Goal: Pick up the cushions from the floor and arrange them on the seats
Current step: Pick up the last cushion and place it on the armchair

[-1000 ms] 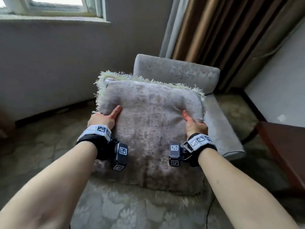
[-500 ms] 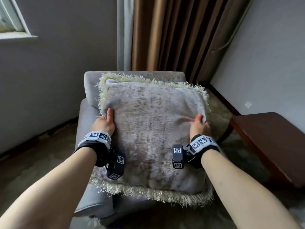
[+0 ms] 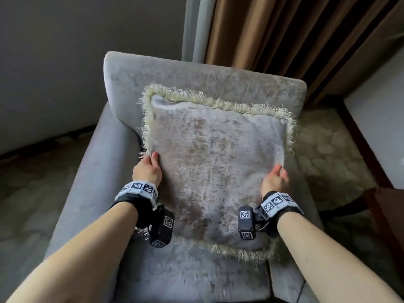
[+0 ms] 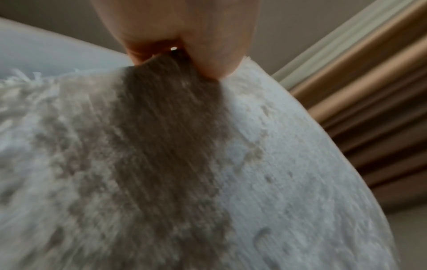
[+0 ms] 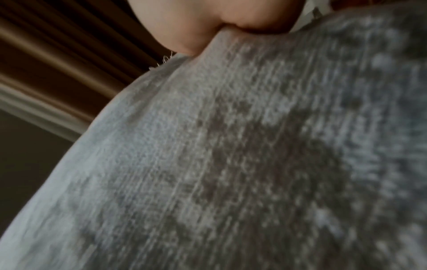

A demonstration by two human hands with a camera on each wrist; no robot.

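Observation:
A grey mottled cushion (image 3: 216, 165) with a pale fringe leans against the backrest of a grey armchair (image 3: 122, 162), its lower edge over the seat. My left hand (image 3: 148, 169) grips the cushion's left edge, thumb on the front, fingers hidden behind. My right hand (image 3: 275, 180) grips the right edge the same way. In the left wrist view the hand (image 4: 184, 45) pinches a fold of the cushion (image 4: 208, 182). The right wrist view shows the hand (image 5: 208, 23) pinching the cushion (image 5: 231, 164) too.
Brown curtains (image 3: 295, 40) hang behind the chair. A dark wooden table (image 3: 391, 215) stands at the right. Patterned carpet (image 3: 328, 154) covers the floor on both sides. A grey wall (image 3: 65, 62) is at the left.
The cushion has been carried from in front of the armchair onto it and now leans on the backrest. Both hands have kept their hold on its side edges.

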